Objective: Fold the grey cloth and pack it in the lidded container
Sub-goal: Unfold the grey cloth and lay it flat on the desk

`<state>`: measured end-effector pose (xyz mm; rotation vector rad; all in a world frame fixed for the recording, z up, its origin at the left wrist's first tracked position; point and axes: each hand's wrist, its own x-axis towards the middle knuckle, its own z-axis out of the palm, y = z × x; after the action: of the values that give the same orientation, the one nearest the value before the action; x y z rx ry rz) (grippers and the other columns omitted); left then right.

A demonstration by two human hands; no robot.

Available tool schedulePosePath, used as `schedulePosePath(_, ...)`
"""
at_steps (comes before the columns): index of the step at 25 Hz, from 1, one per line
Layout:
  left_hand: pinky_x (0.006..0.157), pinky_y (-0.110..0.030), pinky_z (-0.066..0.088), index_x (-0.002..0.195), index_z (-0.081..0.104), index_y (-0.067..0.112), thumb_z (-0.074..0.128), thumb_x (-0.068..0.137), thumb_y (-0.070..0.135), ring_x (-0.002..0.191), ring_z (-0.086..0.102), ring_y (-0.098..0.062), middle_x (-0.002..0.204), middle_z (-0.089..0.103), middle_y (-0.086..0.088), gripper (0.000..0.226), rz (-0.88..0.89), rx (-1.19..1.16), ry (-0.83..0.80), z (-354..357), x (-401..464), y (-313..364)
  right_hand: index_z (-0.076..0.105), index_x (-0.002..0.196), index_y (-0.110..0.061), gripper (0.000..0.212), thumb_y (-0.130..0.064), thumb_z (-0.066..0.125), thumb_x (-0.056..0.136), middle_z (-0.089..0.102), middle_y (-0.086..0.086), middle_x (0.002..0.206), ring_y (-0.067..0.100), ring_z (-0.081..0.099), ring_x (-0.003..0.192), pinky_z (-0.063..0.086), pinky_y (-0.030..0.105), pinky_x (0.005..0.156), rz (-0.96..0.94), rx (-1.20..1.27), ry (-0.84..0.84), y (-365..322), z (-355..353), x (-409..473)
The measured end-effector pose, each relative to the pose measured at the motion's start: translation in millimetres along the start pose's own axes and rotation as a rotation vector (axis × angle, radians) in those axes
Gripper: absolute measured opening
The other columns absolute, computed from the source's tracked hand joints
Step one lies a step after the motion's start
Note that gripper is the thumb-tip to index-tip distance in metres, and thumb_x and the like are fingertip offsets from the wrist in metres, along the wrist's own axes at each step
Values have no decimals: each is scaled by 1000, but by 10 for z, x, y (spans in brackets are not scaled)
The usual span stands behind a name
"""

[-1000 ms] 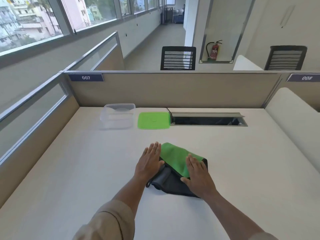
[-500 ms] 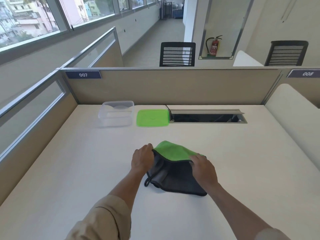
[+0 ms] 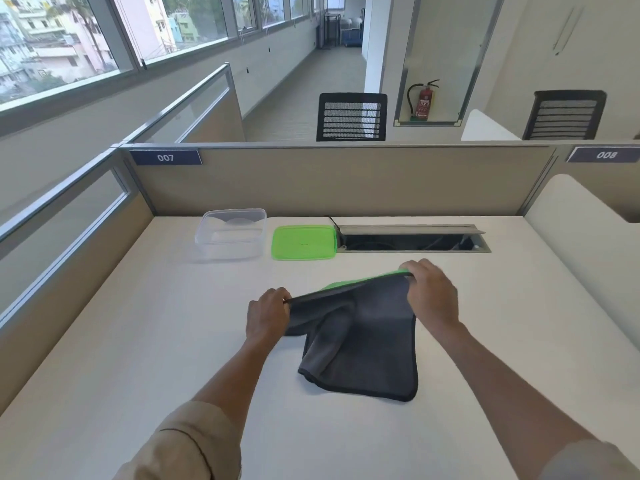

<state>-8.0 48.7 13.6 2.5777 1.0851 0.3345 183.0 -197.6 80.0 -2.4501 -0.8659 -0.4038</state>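
The grey cloth [image 3: 367, 344], green on its other side, hangs in the middle of the desk with its lower edge resting on the desk top. My left hand [image 3: 268, 315] pinches its upper left corner. My right hand [image 3: 431, 294] pinches its upper right corner, held higher and farther away. The top edge is stretched between both hands. A clear plastic container [image 3: 230, 233] stands open at the back left of the desk. Its green lid [image 3: 304, 242] lies flat just to the right of it.
A cable slot [image 3: 412, 239] with a raised flap opens in the desk right of the lid. Beige partition panels [image 3: 339, 181] close the desk at the back and left. A rounded white divider [image 3: 585, 244] rises on the right.
Both hands went from pressing flat on the bunched cloth to gripping its corners, then lifted and spread apart, so the cloth now hangs open with its grey side towards me.
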Motion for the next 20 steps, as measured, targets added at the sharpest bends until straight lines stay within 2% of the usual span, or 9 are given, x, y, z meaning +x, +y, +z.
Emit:
schedulePosePath(4, 75, -37, 45, 101, 61, 27, 55, 91, 28, 92, 63, -35, 100, 71, -8, 12, -119, -105, 130, -387, 277, -79, 60, 100, -25, 21, -7, 53, 90, 64, 1, 89, 30, 60, 84, 43, 32, 57, 2, 6, 149, 7, -371, 365)
schedulePosePath(7, 65, -34, 41, 98, 62, 28, 57, 91, 33, 86, 63, -34, 92, 72, -5, 9, -73, -198, 273, -787, 500, 89, 62, 100, -19, 16, -9, 54, 90, 66, 7, 94, 36, 62, 84, 40, 33, 59, -12, -2, 231, -41, -628, 601)
schedulePosePath(10, 63, -30, 35, 95, 65, 28, 60, 91, 33, 79, 62, -31, 86, 72, -2, 8, -28, -292, 448, -1216, 706, 333, 63, 102, -15, 15, -11, 54, 91, 66, 11, 97, 39, 60, 85, 47, 40, 63, -1, 12, 324, -151, -916, 821)
schedulePosePath(13, 63, -28, 34, 95, 65, 26, 62, 91, 33, 79, 60, -27, 89, 72, 0, 9, 40, -373, 590, -1559, 834, 542, 64, 102, -13, 16, -11, 52, 92, 67, 11, 95, 37, 59, 84, 43, 35, 65, -38, 49, 459, -236, -1206, 984)
schedulePosePath(17, 64, -27, 38, 95, 68, 25, 65, 89, 35, 78, 60, -18, 88, 72, 7, 12, 119, -460, 668, -1812, 817, 701, 61, 98, -13, 12, -12, 51, 93, 65, 10, 94, 34, 57, 82, 36, 32, 65, 11, 94, 543, -283, -1382, 971)
schedulePosePath(20, 67, -25, 48, 90, 70, 23, 71, 83, 33, 74, 64, -13, 82, 72, 10, 13, 174, -545, 624, -1778, 619, 548, 60, 99, -15, 13, -10, 51, 91, 64, 9, 96, 33, 56, 82, 36, 31, 63, 41, 130, 531, -164, -1277, 655)
